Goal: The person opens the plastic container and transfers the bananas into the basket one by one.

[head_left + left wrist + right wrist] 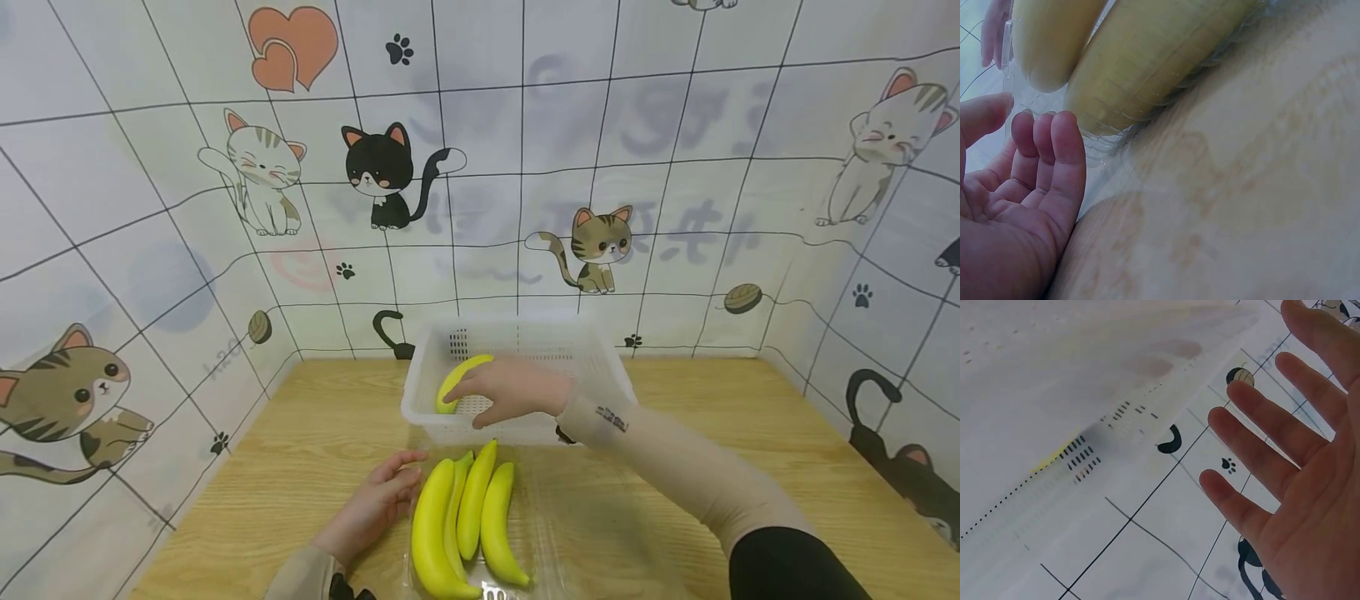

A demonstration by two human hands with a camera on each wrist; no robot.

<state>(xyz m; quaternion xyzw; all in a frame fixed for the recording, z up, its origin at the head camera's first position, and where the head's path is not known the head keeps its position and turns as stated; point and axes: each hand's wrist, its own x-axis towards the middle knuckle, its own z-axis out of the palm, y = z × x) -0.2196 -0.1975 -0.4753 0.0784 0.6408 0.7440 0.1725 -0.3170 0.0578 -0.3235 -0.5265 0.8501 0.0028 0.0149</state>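
Observation:
My right hand point(517, 387) reaches over the white plastic basket point(420, 421), its fingers spread beside a single yellow banana point(452, 385) lying inside. In the right wrist view, that hand point(1297, 462) shows straight, parted fingers and an empty palm. Several more bananas point(431, 533) lie side by side in a clear plastic tray point(551, 550) in front of the basket. At the tray's left side, my left hand point(378, 500) has loosely bent fingers, the fingertips right at the tray wall. The left wrist view shows its palm empty, close to the banana ends point(1100, 115).
A light wood-grain table point(697, 417) carries the basket and tray. Behind it and at both sides stand walls point(480, 208) covered with a cat-pattern tile print. The basket stands near the back wall, the tray just before it.

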